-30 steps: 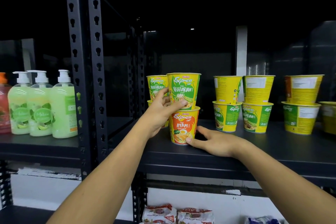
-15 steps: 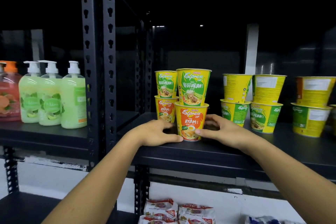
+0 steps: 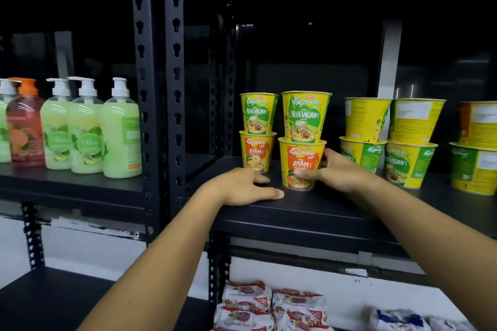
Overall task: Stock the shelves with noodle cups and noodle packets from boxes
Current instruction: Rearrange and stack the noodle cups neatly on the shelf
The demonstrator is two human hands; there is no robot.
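Note:
On the black shelf (image 3: 336, 212) stand two stacks of noodle cups. The front stack is an orange Ayam cup (image 3: 298, 153) with a green Vegetarian cup (image 3: 306, 115) on top. My right hand (image 3: 336, 172) grips the Ayam cup from the right, thumb across its front. My left hand (image 3: 242, 187) rests flat on the shelf just left of that cup, holding nothing. Behind it is a second stack, an Ayam cup (image 3: 256, 152) under a Vegetarian cup (image 3: 258, 113).
More stacked yellow cups (image 3: 390, 140) fill the shelf to the right. Soap bottles (image 3: 88, 126) stand on the left shelf beyond the black uprights (image 3: 158, 88). Noodle packets (image 3: 271, 306) lie on the lower shelf.
My left hand came down from the top Vegetarian cup to the shelf surface. My right hand closed round the lower Ayam cup. The view has shifted to the left.

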